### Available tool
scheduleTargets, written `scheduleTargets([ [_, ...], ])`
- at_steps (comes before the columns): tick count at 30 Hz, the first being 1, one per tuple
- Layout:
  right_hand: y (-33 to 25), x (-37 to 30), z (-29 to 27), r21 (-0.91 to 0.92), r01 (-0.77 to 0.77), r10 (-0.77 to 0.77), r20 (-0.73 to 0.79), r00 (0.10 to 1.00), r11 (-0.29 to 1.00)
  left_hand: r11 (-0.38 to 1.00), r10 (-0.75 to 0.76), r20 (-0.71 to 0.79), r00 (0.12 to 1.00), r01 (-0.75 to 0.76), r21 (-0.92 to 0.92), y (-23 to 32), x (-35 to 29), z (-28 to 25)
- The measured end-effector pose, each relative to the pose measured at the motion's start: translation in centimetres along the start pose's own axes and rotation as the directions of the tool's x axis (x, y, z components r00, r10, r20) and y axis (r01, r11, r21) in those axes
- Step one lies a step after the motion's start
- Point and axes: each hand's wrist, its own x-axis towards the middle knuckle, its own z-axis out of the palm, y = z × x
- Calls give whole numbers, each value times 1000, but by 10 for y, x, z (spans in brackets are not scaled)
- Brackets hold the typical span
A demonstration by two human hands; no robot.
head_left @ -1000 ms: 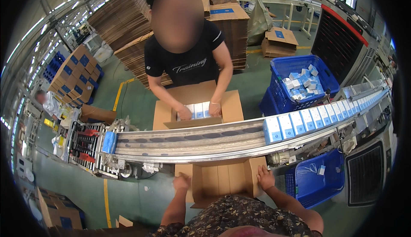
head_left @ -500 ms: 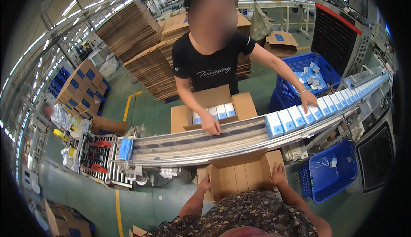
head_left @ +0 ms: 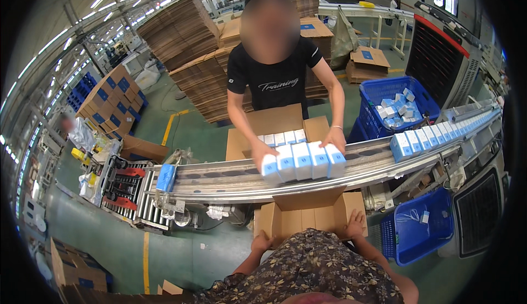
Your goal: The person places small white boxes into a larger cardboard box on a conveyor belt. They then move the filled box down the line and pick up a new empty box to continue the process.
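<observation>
At the near side of a long conveyor with a grey belt (head_left: pixel 230 179), an open brown cardboard box (head_left: pixel 307 200) sits just in front of the person, its flaps spread and its inside showing bare cardboard, with no cartons in it. The person's left hand (head_left: pixel 262 242) is at the box's near left corner, bent against the cardboard; whether it is clamped there cannot be told. The right hand (head_left: pixel 357 224) lies on the right flap, fingers apart. The box thus looks unfolded and steadied but unfilled, whereas a second open brown cardboard box (head_left: pixel 277 118) across the belt already has a row of white-and-blue cartons (head_left: pixel 282 138) inside. Between the two boxes, a co-worker's two hands (head_left: pixel 333 139) press the ends of a row of five white-and-blue cartons (head_left: pixel 303 161) over the belt. A long line of upright white-and-blue cartons (head_left: pixel 422 138) stands farther right, and a single blue carton (head_left: pixel 166 178) is at the belt's left end. The metal side rail (head_left: pixel 230 197) separates the person's box from the belt, and the co-worker's arms and held row take up the space just beyond it. To the right, below the conveyor, is a blue plastic crate (head_left: pixel 388 243); across it, another blue plastic crate (head_left: pixel 379 103) holds a heap of small white-and-blue packs (head_left: pixel 396 109).
</observation>
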Motion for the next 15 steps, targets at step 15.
scheduleTargets([
  [15,6,8,3,-57,29,-32,-48,998,998,996,45,-185,982,-58,-66,-24,0,34],
])
